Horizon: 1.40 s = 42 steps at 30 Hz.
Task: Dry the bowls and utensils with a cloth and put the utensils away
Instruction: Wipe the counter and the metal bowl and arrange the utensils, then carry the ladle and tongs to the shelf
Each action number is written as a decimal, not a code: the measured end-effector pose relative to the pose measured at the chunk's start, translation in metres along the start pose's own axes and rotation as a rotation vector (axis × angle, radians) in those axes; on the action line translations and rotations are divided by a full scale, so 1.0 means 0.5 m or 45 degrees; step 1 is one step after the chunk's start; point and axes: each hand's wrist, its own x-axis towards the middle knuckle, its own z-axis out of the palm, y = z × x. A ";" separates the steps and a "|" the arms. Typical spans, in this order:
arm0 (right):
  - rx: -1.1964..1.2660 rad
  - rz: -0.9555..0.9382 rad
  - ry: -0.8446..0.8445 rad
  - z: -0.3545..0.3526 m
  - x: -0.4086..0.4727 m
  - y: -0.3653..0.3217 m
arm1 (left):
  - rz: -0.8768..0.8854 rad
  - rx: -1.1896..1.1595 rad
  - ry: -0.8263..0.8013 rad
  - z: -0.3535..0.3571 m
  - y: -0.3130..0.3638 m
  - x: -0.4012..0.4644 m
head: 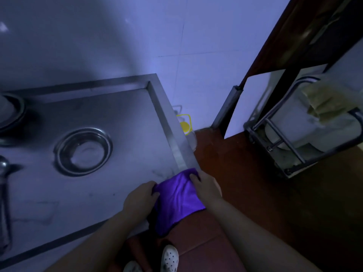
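A purple cloth [177, 201] hangs off the front right corner of the steel counter [125, 118]. My left hand [140, 199] grips its left edge and my right hand [206, 186] grips its upper right corner. A steel bowl [84, 151] stands upright in the middle of the counter, apart from both hands. Part of another bowl [10, 112] shows at the far left edge. A metal utensil [4, 203] with a long handle lies along the left edge, partly cut off by the frame.
A raised rim runs along the counter's right side and back. A bottle with a yellow cap [185, 125] stands on the floor beside the counter. A metal rack [284, 134] with a pale cloth [330, 101] on it stands at the right, past a door frame. The floor is reddish brown.
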 end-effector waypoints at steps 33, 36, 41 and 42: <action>-0.219 -0.878 -0.575 0.347 -0.138 -0.588 | -0.819 -0.223 0.662 -0.323 -0.505 -0.358; -0.272 -0.831 -0.595 0.424 -0.161 -0.648 | -0.877 -0.206 0.622 -0.349 -0.581 -0.353; -0.347 -0.716 -0.620 0.544 -0.182 -0.723 | -0.822 -0.106 0.454 -0.382 -0.671 -0.304; -0.367 -0.694 -0.619 0.562 -0.183 -0.732 | -0.795 -0.093 0.432 -0.385 -0.685 -0.292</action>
